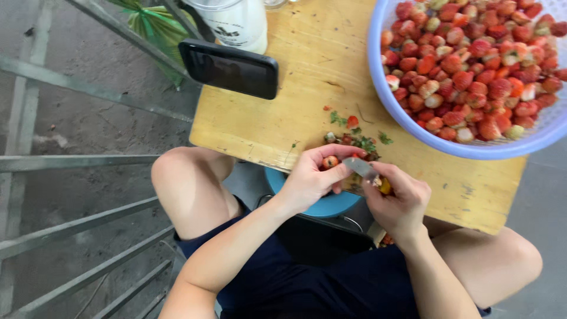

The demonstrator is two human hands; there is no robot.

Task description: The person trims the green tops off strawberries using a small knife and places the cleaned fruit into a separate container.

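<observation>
My left hand grips a small red strawberry between thumb and fingers at the near edge of a wooden board. Held in my right hand is a small knife with a yellow handle, its blade pointing toward the strawberry. Cut green tops and red scraps lie on the board just beyond my hands. A lavender basket full of strawberries stands at the far right of the board.
A black phone lies at the board's far left corner, next to a white jar. A blue bowl sits under the board's edge between my knees. Metal bars run along the left over a concrete floor.
</observation>
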